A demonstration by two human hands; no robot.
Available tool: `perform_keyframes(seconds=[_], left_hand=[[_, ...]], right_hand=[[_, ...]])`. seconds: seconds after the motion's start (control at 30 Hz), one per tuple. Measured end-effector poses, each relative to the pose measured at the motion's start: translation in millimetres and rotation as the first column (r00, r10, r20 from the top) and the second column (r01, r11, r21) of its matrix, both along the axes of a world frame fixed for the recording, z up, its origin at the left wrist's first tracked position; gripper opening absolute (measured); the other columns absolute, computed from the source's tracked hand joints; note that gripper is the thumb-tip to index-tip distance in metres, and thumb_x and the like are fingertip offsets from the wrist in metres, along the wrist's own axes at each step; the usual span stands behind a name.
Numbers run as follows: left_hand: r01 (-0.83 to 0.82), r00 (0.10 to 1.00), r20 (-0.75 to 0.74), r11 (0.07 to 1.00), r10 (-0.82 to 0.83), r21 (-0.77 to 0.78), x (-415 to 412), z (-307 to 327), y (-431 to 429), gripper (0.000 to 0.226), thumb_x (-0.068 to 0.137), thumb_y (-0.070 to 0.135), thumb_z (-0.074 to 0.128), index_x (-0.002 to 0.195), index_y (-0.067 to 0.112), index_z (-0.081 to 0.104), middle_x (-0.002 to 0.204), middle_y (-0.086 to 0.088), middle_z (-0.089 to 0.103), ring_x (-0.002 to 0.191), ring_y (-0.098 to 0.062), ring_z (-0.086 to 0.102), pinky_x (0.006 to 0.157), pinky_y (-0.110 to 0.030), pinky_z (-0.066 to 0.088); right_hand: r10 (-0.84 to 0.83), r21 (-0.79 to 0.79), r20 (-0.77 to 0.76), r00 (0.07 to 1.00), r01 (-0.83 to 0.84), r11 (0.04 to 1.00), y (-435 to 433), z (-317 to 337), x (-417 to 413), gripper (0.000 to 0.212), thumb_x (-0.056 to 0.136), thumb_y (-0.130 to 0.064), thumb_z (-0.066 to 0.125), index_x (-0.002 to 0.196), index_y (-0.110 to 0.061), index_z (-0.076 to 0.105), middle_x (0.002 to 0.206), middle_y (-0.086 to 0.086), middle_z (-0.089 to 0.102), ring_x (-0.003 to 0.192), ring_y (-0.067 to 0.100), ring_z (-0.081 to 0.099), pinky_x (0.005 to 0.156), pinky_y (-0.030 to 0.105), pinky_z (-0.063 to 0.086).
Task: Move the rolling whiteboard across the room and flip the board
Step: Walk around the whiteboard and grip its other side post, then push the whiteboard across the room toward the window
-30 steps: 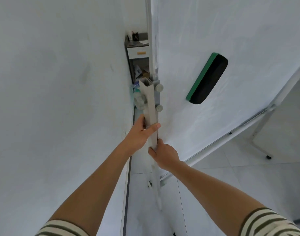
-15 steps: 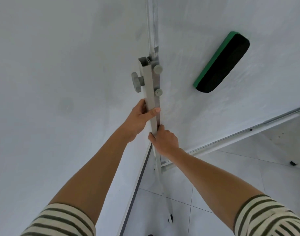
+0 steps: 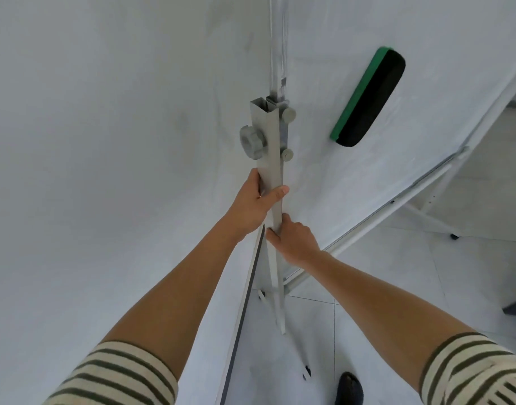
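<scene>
Both hands grip the whiteboard's grey side post [image 3: 269, 171], left hand [image 3: 255, 206] just above right hand [image 3: 294, 239], with the board face [image 3: 367, 185] beside the post, so moving looks underway and the flip remains undone.

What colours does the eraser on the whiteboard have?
The eraser is green on its back and black on its pad, seen in the head view.

White wall [image 3: 104, 141], tiled floor [image 3: 382, 273]
</scene>
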State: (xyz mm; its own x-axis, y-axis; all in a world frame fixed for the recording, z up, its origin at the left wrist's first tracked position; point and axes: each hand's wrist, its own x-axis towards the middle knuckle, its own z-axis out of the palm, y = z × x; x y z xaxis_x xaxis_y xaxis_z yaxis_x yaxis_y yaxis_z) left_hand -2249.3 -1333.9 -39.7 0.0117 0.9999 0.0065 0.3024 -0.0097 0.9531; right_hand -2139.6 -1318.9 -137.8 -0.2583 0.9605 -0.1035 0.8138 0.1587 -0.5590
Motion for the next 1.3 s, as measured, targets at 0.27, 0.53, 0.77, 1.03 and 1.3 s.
perform_keyframes(seconds=[0.27, 0.53, 0.77, 1.03, 1.3], left_hand=[[-0.015, 0.995, -0.101, 0.999, 0.018, 0.034, 1, -1, -128, 0.046, 0.091, 0.03, 0.062, 0.128, 0.01, 0.042, 0.106, 0.002, 0.052, 0.086, -0.005, 0.051, 0.071, -0.016, 0.045], [-0.184, 0.976, -0.109, 0.981, 0.19, 0.063, 28, -3, -261, 0.038, 0.092, 0.028, 0.061, 0.12, 0.006, 0.046, 0.086, 0.008, 0.046, 0.077, -0.006, 0.045, 0.065, -0.01, 0.046], [-0.24, 0.963, -0.113, 0.969, 0.246, 0.059, 52, -1, -372, 0.04, 0.092, 0.027, 0.06, 0.124, 0.008, 0.044, 0.089, 0.01, 0.047, 0.079, -0.005, 0.048, 0.066, -0.009, 0.047], [-0.244, 0.956, -0.156, 0.968, 0.249, 0.055, 62, -1, -477, 0.043, 0.092, 0.03, 0.06, 0.124, 0.007, 0.043, 0.095, 0.003, 0.048, 0.081, -0.008, 0.047, 0.072, -0.019, 0.045], [-0.206, 0.958, -0.19, 0.977, 0.213, 0.054, 59, -6, -588, 0.049, 0.088, 0.035, 0.064, 0.121, 0.005, 0.043, 0.112, -0.017, 0.056, 0.092, -0.024, 0.052, 0.085, -0.042, 0.053]], right_hand=[[0.076, -0.01, 0.011, 0.997, -0.076, 0.997, -123, 2, 5, 0.04, 0.093, -0.045, 0.04, 0.11, -0.009, 0.044, 0.078, 0.005, 0.058, 0.074, 0.03, 0.059, 0.071, 0.039, 0.05], [0.218, 0.006, 0.013, 0.976, -0.218, 0.976, -240, 0, 27, 0.043, 0.094, -0.047, 0.041, 0.112, -0.009, 0.045, 0.082, 0.004, 0.058, 0.08, 0.031, 0.064, 0.072, 0.04, 0.051], [0.282, 0.014, 0.021, 0.959, -0.282, 0.959, -345, -1, 46, 0.044, 0.095, -0.045, 0.041, 0.116, -0.007, 0.045, 0.083, 0.005, 0.059, 0.081, 0.032, 0.064, 0.071, 0.038, 0.049], [0.275, 0.015, 0.033, 0.961, -0.276, 0.961, -449, -1, 58, 0.046, 0.095, -0.046, 0.04, 0.119, -0.006, 0.044, 0.092, 0.012, 0.067, 0.083, 0.033, 0.066, 0.075, 0.04, 0.052], [0.22, 0.001, -0.004, 0.976, -0.22, 0.976, -566, -5, 60, 0.043, 0.095, -0.046, 0.041, 0.115, -0.008, 0.046, 0.087, 0.01, 0.066, 0.08, 0.031, 0.065, 0.077, 0.044, 0.055]])
